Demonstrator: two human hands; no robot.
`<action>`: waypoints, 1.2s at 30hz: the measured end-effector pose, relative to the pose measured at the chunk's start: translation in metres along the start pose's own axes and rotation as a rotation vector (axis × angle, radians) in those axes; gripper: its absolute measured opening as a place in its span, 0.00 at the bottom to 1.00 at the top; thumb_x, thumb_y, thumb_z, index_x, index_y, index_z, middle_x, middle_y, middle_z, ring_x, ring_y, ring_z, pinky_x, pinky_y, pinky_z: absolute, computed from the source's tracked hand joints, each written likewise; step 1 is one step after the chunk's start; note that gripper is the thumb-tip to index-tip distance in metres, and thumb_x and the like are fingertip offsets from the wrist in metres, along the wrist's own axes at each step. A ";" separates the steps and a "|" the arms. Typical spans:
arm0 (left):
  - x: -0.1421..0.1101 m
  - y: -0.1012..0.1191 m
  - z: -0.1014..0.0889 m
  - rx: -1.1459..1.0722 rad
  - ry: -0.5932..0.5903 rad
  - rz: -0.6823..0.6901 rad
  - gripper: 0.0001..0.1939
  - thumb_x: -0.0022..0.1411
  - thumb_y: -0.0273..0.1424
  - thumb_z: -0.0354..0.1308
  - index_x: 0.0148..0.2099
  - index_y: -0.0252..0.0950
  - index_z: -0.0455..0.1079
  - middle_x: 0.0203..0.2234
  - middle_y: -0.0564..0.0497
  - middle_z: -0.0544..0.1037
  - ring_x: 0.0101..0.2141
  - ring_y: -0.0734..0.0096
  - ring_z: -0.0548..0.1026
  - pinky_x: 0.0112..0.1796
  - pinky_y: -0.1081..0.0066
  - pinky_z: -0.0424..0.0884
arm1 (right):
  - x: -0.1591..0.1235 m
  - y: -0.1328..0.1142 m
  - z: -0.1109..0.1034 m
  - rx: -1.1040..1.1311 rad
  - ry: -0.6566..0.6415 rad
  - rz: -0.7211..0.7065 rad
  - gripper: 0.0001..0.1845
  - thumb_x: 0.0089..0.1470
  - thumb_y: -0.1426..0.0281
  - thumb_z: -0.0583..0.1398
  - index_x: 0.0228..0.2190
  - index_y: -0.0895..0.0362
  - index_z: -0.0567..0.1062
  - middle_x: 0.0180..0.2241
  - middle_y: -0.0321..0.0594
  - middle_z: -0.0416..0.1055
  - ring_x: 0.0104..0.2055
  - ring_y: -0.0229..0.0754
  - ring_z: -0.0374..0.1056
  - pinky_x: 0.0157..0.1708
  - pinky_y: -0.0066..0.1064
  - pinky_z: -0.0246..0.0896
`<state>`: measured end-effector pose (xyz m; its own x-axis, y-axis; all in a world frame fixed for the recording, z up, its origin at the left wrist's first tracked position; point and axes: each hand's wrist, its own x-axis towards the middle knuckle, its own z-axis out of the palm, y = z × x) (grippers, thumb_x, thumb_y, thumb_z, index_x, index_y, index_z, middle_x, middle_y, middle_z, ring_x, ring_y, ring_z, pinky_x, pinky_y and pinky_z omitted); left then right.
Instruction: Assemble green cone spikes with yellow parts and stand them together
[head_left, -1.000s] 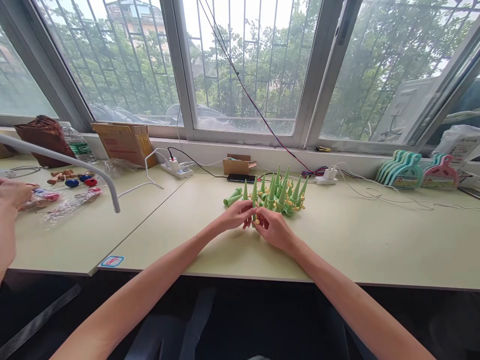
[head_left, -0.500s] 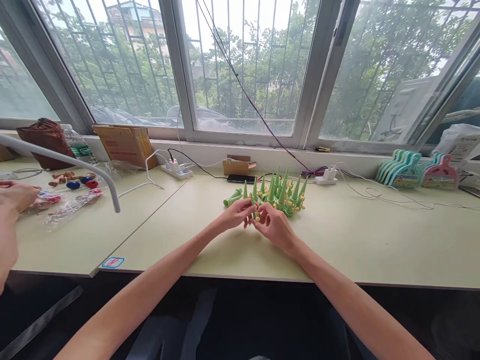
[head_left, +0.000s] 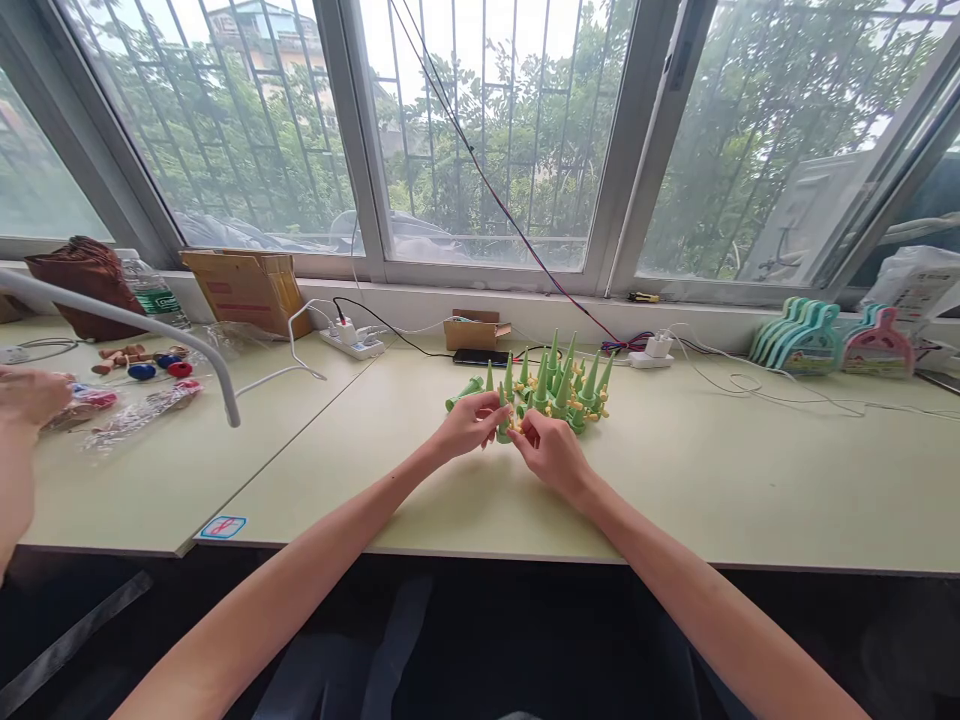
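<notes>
My left hand (head_left: 466,428) and my right hand (head_left: 551,455) meet over the pale green table (head_left: 697,480), both pinched on one green cone-shaped spike (head_left: 502,420) with a small yellow part at its base. Just behind the hands stands a cluster of upright green spikes (head_left: 564,385) with yellow fittings. One green spike (head_left: 463,392) lies on its side to the left of the cluster.
A phone (head_left: 482,356) and a small cardboard box (head_left: 474,330) sit behind the cluster, a power strip (head_left: 352,342) with cables to the left. Another person's hand (head_left: 30,395) works at far left beside plastic bags (head_left: 135,412) and small toys. Green and pink plastic items (head_left: 825,340) stand at right.
The held spike has been turned and lifted slightly between my fingers; both hands have edged a little towards the cluster. The other person's hand at the left has shifted slightly.
</notes>
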<state>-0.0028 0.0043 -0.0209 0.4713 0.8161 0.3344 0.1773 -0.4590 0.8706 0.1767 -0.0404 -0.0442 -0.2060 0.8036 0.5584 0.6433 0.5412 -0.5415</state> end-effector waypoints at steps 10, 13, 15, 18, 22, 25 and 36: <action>-0.003 0.005 0.001 0.250 0.018 0.083 0.17 0.62 0.42 0.56 0.27 0.34 0.65 0.20 0.56 0.64 0.19 0.81 0.63 0.19 0.78 0.64 | -0.001 0.000 0.001 -0.134 -0.084 0.053 0.16 0.60 0.64 0.56 0.22 0.55 0.64 0.20 0.33 0.66 0.21 0.36 0.58 0.24 0.27 0.45; -0.003 0.006 0.002 0.255 -0.002 0.089 0.17 0.61 0.42 0.57 0.27 0.34 0.65 0.20 0.56 0.66 0.19 0.80 0.64 0.20 0.77 0.65 | 0.000 0.001 0.001 -0.157 -0.096 0.063 0.18 0.62 0.62 0.55 0.22 0.55 0.65 0.20 0.35 0.69 0.22 0.36 0.60 0.24 0.27 0.45; -0.004 0.005 0.003 0.242 -0.045 0.084 0.17 0.61 0.42 0.56 0.28 0.34 0.66 0.21 0.54 0.68 0.20 0.78 0.66 0.20 0.76 0.66 | 0.000 0.002 0.001 -0.161 -0.090 0.058 0.18 0.62 0.60 0.55 0.23 0.55 0.66 0.21 0.35 0.70 0.22 0.36 0.61 0.24 0.27 0.46; -0.005 0.004 0.003 0.203 -0.129 0.064 0.18 0.63 0.44 0.56 0.29 0.34 0.66 0.21 0.53 0.70 0.21 0.76 0.69 0.20 0.75 0.68 | 0.000 0.002 0.001 -0.165 -0.081 0.049 0.18 0.61 0.58 0.56 0.25 0.55 0.68 0.22 0.35 0.70 0.23 0.37 0.62 0.24 0.26 0.47; -0.007 0.003 0.003 0.098 -0.179 0.044 0.19 0.63 0.47 0.55 0.32 0.35 0.65 0.23 0.52 0.73 0.22 0.74 0.72 0.20 0.74 0.70 | 0.000 0.001 0.001 -0.175 -0.067 0.046 0.19 0.61 0.55 0.55 0.26 0.55 0.69 0.21 0.35 0.69 0.22 0.37 0.62 0.24 0.26 0.47; -0.007 0.003 0.003 0.040 -0.203 0.025 0.21 0.64 0.50 0.53 0.35 0.35 0.65 0.24 0.52 0.74 0.23 0.72 0.74 0.22 0.73 0.72 | 0.000 0.000 0.001 -0.170 -0.056 0.057 0.18 0.60 0.55 0.56 0.27 0.55 0.70 0.19 0.33 0.66 0.21 0.36 0.61 0.23 0.26 0.47; 0.000 -0.006 0.000 0.280 0.107 0.049 0.13 0.64 0.41 0.53 0.39 0.35 0.69 0.33 0.50 0.76 0.21 0.77 0.70 0.22 0.73 0.69 | 0.000 -0.001 0.000 -0.079 0.056 0.010 0.18 0.59 0.63 0.56 0.21 0.54 0.59 0.16 0.29 0.58 0.18 0.33 0.50 0.22 0.26 0.45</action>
<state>-0.0033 0.0072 -0.0260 0.3938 0.8163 0.4226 0.3953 -0.5654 0.7239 0.1758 -0.0407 -0.0437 -0.1591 0.7925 0.5888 0.7014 0.5104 -0.4975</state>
